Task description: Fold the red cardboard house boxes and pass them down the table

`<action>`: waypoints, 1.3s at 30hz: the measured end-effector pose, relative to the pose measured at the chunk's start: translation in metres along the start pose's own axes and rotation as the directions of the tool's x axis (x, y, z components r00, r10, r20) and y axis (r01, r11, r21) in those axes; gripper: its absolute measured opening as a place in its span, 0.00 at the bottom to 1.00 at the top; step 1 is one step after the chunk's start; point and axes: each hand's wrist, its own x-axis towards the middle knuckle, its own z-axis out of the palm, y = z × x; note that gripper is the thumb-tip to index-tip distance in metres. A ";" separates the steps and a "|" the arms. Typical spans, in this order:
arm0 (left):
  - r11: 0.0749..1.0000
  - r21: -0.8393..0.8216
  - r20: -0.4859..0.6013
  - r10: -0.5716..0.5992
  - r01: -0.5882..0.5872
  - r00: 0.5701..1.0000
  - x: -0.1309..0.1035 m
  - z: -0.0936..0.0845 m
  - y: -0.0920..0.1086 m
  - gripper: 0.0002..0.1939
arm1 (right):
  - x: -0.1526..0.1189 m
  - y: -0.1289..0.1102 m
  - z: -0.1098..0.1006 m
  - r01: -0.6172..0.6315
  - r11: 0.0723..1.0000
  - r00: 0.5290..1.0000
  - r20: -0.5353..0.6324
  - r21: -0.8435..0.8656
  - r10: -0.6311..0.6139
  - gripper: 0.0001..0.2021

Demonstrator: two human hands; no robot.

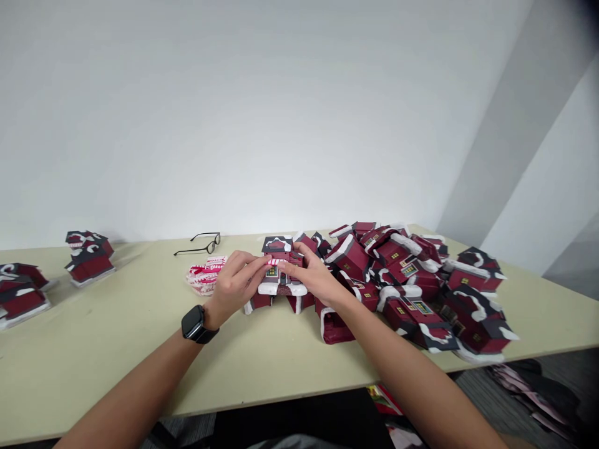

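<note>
A small dark red house [282,289] with a dark, white-edged roof stands at the middle of the table, other red pieces beneath or behind it. My left hand [238,284] has its fingers pinched on a red-and-white striped strip [277,262] across the front of the house, above its window. My right hand [314,274] grips the house at its right side, the thumb near the strip's right end. Left of my left hand lies a clear bag of red-and-white striped pieces [204,275].
A large heap of similar red houses [407,268] covers the table's right part. More houses stand at the far left [91,262] and the left edge [23,299]. Black-framed glasses [210,246] lie near the wall. The table's front edge [281,399] runs under my forearms.
</note>
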 end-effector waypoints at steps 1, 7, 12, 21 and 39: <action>1.000 0.000 0.001 0.005 -0.005 1.000 0.000 0.000 0.000 0.19 | 0.000 0.000 0.000 0.006 1.000 1.000 0.002 0.014 -0.006 0.30; 1.000 -0.014 -0.031 -0.001 0.001 1.000 -0.001 0.002 -0.002 0.20 | 0.000 0.000 0.001 0.022 0.999 1.000 -0.007 0.032 -0.022 0.30; 1.000 0.006 -0.016 -0.001 0.001 1.000 -0.002 0.001 -0.002 0.19 | 0.001 0.000 -0.001 -0.011 1.000 1.000 -0.030 -0.029 0.010 0.33; 0.999 0.015 -0.023 0.039 -0.039 0.999 0.001 0.001 0.000 0.21 | 0.005 0.009 -0.004 0.002 1.000 1.000 0.030 0.010 -0.002 0.39; 0.999 0.006 0.033 0.037 -0.037 0.999 -0.001 -0.002 -0.003 0.24 | 0.003 0.008 -0.004 0.008 0.994 0.999 -0.052 -0.111 -0.013 0.38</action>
